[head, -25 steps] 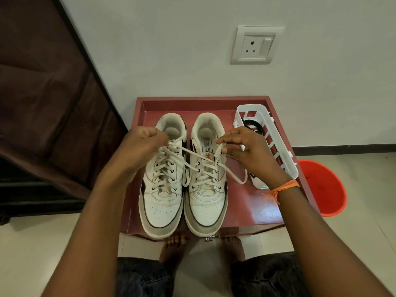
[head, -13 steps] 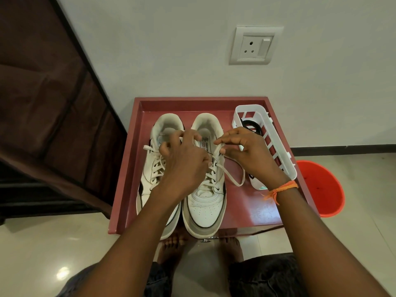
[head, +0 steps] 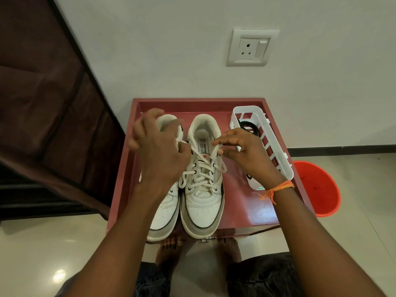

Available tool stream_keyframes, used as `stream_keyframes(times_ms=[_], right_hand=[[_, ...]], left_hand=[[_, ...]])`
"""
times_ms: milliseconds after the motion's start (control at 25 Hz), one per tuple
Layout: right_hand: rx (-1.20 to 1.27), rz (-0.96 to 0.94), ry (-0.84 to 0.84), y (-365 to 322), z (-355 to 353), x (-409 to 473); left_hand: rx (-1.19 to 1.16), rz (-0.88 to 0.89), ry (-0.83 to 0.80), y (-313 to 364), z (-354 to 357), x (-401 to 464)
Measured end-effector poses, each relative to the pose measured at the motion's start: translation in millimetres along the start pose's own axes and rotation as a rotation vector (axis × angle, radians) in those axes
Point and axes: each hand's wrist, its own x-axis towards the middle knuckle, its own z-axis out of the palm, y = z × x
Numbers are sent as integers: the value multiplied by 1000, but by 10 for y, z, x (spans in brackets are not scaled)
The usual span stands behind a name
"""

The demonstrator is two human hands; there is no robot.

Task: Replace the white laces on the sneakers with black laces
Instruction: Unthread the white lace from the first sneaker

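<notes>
Two white sneakers stand side by side on a red tray table (head: 235, 202), toes toward me. The right sneaker (head: 202, 202) has its white lace (head: 200, 168) loosened at the top. My right hand (head: 246, 155) pinches one end of that lace beside the tongue. My left hand (head: 158, 153) hovers over the left sneaker (head: 165, 213) and grips the other end of the same lace, covering most of that shoe's eyelets. A black lace (head: 248, 126) lies coiled in a white basket (head: 263, 133) at the right of the tray.
A white wall with a socket plate (head: 249, 48) stands right behind the tray. An orange bucket (head: 317, 187) sits on the floor to the right. A dark brown fabric cabinet (head: 42, 93) fills the left. My bare feet (head: 169, 247) are under the tray's front edge.
My left hand has moved from the left sneaker's top across to the right sneaker's lace and pulled back left and up. My right hand stays pinched on the lace.
</notes>
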Motion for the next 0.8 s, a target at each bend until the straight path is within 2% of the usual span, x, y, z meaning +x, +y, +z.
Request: stream_keyframes(times_ms=[120,200,400,640,720,800], right_hand=[[-41,-10,7,16,3,10],[-51,-18,8,18,-8,6],[-33,-9,-8,26,-43,1],[-47,5,-18,37,-68,6],[-37,11,-21,25,-62,2],[-14,12,-17,6,-59,-11]], left_hand=[[96,323,-176,136,204,-118],[177,357,-246,160,302,-185],[54,310,-216,112,251,-134],[-111,-9,117,10,-14,7],[-97,-100,140,-39,-41,21],[-38,-78,104,-62,-34,24]])
